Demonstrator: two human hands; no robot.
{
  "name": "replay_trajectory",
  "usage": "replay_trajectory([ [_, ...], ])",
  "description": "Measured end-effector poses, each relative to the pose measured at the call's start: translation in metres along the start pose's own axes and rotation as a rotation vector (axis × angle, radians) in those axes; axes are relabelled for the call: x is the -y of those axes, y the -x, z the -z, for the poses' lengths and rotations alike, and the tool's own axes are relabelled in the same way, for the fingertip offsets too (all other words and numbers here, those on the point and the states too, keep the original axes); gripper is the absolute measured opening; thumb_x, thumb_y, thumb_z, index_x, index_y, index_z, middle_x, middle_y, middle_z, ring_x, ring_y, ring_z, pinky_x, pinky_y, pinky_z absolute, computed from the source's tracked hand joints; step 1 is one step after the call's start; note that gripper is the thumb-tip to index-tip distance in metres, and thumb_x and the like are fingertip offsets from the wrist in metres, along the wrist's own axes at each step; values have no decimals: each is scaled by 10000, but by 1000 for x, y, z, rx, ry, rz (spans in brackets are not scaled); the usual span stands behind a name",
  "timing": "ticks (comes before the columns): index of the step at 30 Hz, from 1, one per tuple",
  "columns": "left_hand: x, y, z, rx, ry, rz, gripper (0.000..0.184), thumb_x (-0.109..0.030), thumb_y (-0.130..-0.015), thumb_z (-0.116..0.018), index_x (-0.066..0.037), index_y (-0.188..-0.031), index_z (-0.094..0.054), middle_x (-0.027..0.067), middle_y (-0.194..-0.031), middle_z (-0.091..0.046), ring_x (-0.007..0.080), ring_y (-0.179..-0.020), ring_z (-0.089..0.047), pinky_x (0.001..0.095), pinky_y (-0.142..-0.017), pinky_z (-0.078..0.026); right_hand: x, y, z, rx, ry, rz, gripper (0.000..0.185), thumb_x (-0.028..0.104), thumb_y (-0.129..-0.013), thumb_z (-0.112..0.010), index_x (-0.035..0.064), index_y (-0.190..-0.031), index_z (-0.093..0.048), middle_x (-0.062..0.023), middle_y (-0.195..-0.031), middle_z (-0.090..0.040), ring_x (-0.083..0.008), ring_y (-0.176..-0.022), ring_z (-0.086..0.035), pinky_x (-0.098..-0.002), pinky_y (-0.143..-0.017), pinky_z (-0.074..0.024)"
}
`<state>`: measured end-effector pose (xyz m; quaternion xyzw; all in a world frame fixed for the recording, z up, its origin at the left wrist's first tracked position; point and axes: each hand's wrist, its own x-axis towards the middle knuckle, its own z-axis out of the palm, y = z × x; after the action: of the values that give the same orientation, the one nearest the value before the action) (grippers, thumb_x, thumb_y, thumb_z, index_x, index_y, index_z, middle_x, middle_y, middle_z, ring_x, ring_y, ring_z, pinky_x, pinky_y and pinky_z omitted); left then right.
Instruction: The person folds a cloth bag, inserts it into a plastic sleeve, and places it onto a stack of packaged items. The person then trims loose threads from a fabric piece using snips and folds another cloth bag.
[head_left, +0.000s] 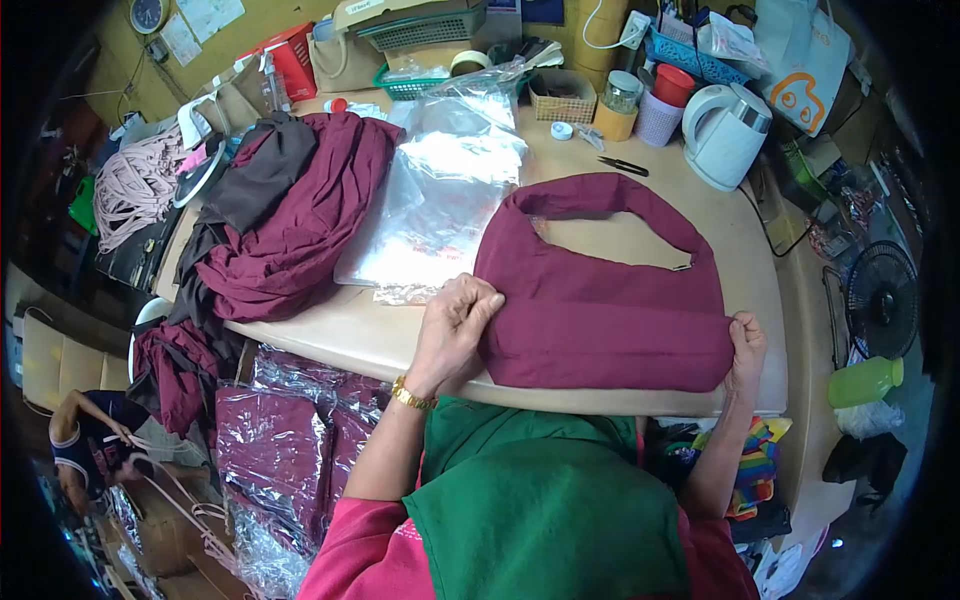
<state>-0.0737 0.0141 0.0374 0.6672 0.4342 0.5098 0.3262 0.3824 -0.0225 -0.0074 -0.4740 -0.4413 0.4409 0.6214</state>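
A maroon cloth shoulder bag (600, 335) lies flat at the table's front edge, its wide strap looped away from me. My left hand (460, 325), with a gold watch on the wrist, pinches the bag's left side. On the opposite side, my right hand (745, 350) grips the right edge with curled fingers. Between the hands the fabric is stretched, with a crease running across it. A small zipper end shows at the right of the bag's opening. Left of the bag lie clear plastic bags (440, 190), close to its strap.
A heap of maroon and dark cloth (310, 220) covers the table's left. Black thread snips (623, 165) lie beyond the strap, near a white kettle (727, 135). Plastic-wrapped maroon packs (275, 450) are stacked below the front edge. Another person (95, 440) sits at lower left.
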Motion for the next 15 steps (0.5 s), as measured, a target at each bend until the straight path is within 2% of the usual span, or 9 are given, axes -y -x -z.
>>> replay_trajectory([
  [2,5,-4,-3,-88,35,51,173,-106,-961,-620,18,-840,-622,46,-793,-587,121,-762,-522,276,-738,-442,-8,-5,3,-55,-67,45,75,31,-924,-654,34,-983,-608,-3,-884,-625,-84,-789,-582,-235,-728,-484],
  [4,6,-10,-1,-201,23,88,161,-94,-976,-598,20,-864,-617,33,-789,-588,108,-761,-518,279,-733,-445,-7,-8,-6,-177,410,153,84,16,-914,-646,23,-988,-606,-10,-891,-625,-88,-807,-591,-238,-732,-496],
  [6,27,-9,5,-275,22,89,186,-132,-1010,-564,9,-900,-616,-16,-791,-553,76,-762,-480,256,-705,-427,7,-2,-34,-176,436,123,125,-24,-882,-656,20,-987,-604,-11,-899,-618,-93,-825,-595,-236,-745,-500],
  [8,10,-10,13,-257,68,50,191,-128,-1038,-512,-13,-916,-605,-35,-787,-521,55,-758,-455,224,-698,-407,19,-1,-49,-72,289,89,223,-109,-805,-692,25,-951,-590,-5,-897,-588,-90,-835,-585,-241,-757,-496],
  [9,8,-10,14,-297,5,6,194,-125,-1038,-509,-9,-907,-593,-34,-789,-510,56,-762,-451,219,-700,-403,20,-3,-46,27,256,97,244,-119,-786,-705,36,-929,-582,3,-879,-572,-77,-813,-566,-231,-741,-489],
  [10,9,-9,15,-327,-33,-30,191,-120,-1037,-507,-3,-911,-588,-31,-803,-512,57,-776,-452,217,-707,-403,28,-2,-55,68,272,138,250,-107,-791,-688,82,-844,-532,23,-801,-544,-62,-735,-528,-201,-678,-428],
  [11,13,-7,19,-315,-86,-42,189,-116,-1036,-506,3,-912,-583,-26,-810,-513,56,-779,-447,215,-709,-399,34,-2,-60,36,286,142,250,-107,-791,-688,82,-844,-532,23,-801,-544,-62,-735,-528,-201,-678,-428],
  [14,24,-5,17,-330,-24,-35,227,-130,-1045,-501,-8,-860,-552,-37,-779,-477,48,-741,-410,210,-682,-375,48,-1,-70,102,206,63,283,-135,-761,-696,82,-817,-523,29,-794,-522,-64,-728,-513,-200,-681,-431],
  [15,29,-2,18,-327,-25,-7,236,-139,-1047,-502,-12,-853,-549,-44,-775,-470,44,-739,-404,209,-677,-370,51,0,-72,133,254,-62,293,-145,-753,-694,83,-811,-520,29,-797,-518,-61,-728,-507,-197,-681,-436],
])
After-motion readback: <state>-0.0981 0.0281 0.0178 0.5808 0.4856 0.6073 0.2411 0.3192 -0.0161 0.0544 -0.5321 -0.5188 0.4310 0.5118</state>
